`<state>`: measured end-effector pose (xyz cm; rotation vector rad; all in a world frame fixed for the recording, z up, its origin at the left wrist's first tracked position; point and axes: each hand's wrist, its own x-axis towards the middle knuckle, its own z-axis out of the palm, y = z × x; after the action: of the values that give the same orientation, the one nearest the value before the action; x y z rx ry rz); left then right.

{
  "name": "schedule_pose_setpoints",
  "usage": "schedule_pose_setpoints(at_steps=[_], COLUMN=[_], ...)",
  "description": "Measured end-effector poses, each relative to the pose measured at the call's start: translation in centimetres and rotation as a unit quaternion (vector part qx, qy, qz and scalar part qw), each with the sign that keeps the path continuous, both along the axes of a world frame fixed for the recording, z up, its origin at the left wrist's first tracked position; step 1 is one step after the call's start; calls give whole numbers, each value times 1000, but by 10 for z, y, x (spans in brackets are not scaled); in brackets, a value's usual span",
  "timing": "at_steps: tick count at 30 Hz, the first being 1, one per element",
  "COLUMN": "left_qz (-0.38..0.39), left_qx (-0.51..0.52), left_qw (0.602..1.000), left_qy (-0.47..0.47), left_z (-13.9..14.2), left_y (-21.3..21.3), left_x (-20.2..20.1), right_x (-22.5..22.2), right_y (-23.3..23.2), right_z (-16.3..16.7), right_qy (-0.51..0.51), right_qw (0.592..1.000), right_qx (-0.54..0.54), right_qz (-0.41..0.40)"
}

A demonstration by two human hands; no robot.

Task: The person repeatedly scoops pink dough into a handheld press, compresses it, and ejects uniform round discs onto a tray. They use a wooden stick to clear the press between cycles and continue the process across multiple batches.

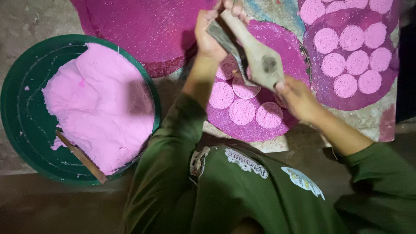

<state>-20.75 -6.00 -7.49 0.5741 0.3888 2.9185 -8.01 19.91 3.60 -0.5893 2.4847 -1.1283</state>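
Left hand [212, 32] grip clamped on wooden press [255, 54] handle; right hand [297, 95] grip apparently pinching its lower edge.

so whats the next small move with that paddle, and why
Probably lower the wooden paddle, gripped by the left hand and right hand, onto the bare near-right part of the round magenta mat; pink discs already cover the rest.

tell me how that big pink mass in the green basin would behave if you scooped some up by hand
The pink mass in the green basin looks soft and doughy: its surface is lumpy with torn edges, so a scoop would probably sag and tear rather than hold stiff. Smears on the basin wall suggest it is sticky. The thick heap likely makes it heavy.
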Motion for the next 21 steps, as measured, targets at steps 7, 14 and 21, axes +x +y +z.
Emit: schedule_pose_setpoints(at_steps=[7,14,21], left_qz=[97,199,155], left_qx=[-818,-857,-892], left_qw=[566,447,395], left_qy=[-8,160,154], left_z=[8,23,33], left_y=[15,47,66], left_x=[102,155,149], right_x=[50,84,125], right_y=[46,79,132], right_z=[-26,-41,-71], right_qy=[-7,28,35], right_qw=[965,908,877], right_qx=[-252,-372,-405], right_qz=[-77,-189,-257])
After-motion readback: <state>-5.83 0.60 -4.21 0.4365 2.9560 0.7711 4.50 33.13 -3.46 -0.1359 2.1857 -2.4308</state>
